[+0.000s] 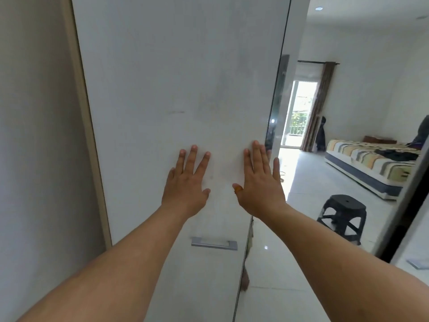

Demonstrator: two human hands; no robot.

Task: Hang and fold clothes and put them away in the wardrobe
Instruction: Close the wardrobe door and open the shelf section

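The white tiled floor (301, 182) runs glossy from beside the wardrobe out toward the bright doorway, catching the daylight in patches. A black plastic stool (343, 217) stands on it, just beyond the wardrobe's edge. Farther back a low bed (362, 173) sits on the tiles against the far wall (its base dark, its cover striped in yellow, grey and white). Dark clothing (397, 155) lies in a loose heap on the cover near the far end. A small dark ring-like thing (282, 173) lies on the tiles near the doorway, too small to make out.
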